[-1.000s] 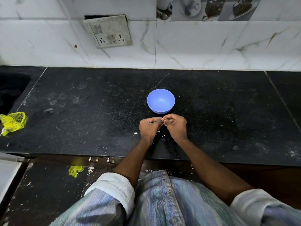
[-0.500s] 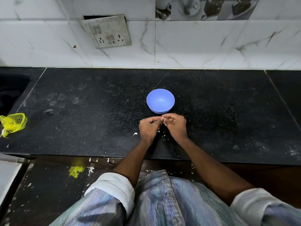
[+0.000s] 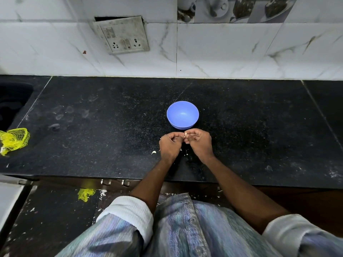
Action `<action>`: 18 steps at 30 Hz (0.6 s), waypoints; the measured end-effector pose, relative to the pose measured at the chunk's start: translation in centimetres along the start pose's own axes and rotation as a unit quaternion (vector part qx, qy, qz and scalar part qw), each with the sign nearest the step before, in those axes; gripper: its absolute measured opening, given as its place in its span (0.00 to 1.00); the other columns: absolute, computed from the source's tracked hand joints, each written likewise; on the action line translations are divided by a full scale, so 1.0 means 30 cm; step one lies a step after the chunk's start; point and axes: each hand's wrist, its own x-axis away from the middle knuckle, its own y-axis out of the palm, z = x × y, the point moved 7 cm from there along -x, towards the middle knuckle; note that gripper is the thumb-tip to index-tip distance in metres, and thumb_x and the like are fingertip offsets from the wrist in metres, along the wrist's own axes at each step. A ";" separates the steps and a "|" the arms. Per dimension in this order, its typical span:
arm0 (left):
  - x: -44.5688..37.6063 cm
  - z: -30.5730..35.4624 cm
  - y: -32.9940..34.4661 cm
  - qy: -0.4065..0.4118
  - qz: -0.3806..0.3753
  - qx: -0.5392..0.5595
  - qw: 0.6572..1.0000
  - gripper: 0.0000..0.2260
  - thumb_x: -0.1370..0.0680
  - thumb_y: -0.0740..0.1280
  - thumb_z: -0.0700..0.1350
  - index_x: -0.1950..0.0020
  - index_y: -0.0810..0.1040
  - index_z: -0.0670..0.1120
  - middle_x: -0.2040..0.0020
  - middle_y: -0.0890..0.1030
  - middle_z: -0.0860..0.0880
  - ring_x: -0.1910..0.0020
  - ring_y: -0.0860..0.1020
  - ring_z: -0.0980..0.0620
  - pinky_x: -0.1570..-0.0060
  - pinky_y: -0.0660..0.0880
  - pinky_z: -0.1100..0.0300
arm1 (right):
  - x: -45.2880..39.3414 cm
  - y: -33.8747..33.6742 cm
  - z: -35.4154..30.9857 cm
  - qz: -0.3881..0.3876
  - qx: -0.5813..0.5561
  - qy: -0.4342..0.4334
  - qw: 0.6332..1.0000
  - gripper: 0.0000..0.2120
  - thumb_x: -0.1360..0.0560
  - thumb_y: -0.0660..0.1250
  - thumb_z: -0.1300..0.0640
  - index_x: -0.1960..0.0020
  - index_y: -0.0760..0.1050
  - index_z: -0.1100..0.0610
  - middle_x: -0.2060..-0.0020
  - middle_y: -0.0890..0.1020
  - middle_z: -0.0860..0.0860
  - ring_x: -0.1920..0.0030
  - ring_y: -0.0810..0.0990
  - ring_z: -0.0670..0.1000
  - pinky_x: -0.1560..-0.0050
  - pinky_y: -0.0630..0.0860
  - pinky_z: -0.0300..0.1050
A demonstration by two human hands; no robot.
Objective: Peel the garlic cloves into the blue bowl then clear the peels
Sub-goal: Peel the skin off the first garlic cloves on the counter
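Observation:
A small blue bowl (image 3: 182, 114) stands on the black counter, and nothing shows inside it. Just in front of it my left hand (image 3: 169, 146) and my right hand (image 3: 200, 143) are held together with fingers curled. Between their fingertips they pinch a pale garlic clove (image 3: 185, 135), mostly hidden by the fingers. A loose white peel (image 3: 153, 152) lies on the counter to the left of my left hand. Tiny peel bits (image 3: 186, 151) lie below, between the two hands.
A yellow mesh net bag (image 3: 14, 140) lies at the counter's left edge beside a dark sink (image 3: 11, 104). A scrap of yellow mesh (image 3: 85, 194) sits on the floor. The tiled wall carries a socket plate (image 3: 122, 35). The counter's front edge (image 3: 92, 178) runs below my wrists.
Both hands stay in the same spot before the bowl. The fingertips have shifted a little on the clove, which now shows slightly more between them.

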 end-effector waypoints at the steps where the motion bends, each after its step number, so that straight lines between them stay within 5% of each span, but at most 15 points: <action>1: -0.001 -0.001 0.002 0.004 -0.005 -0.005 1.000 0.05 0.21 0.72 0.41 0.52 0.89 0.48 0.60 0.88 0.51 0.61 0.87 0.46 0.57 0.85 0.53 | -0.002 -0.002 0.002 0.001 -0.004 0.005 1.000 0.09 0.23 0.68 0.71 0.48 0.84 0.62 0.62 0.87 0.55 0.63 0.86 0.49 0.56 0.84 0.41; 10: -0.002 0.000 -0.015 0.020 0.022 -0.012 0.999 0.01 0.23 0.77 0.43 0.55 0.88 0.47 0.63 0.87 0.53 0.63 0.85 0.58 0.58 0.82 0.61 | -0.013 0.024 0.012 -0.039 -0.017 0.013 0.999 0.08 0.24 0.71 0.71 0.50 0.84 0.61 0.61 0.87 0.56 0.62 0.85 0.49 0.57 0.82 0.40; 18: 0.000 -0.032 -0.009 -0.021 -0.006 0.055 0.998 0.02 0.22 0.75 0.43 0.53 0.89 0.46 0.61 0.88 0.48 0.61 0.85 0.53 0.53 0.83 0.52 | -0.027 0.015 0.013 -0.029 0.050 -0.020 0.998 0.08 0.26 0.73 0.68 0.52 0.85 0.57 0.62 0.86 0.51 0.60 0.86 0.50 0.55 0.83 0.42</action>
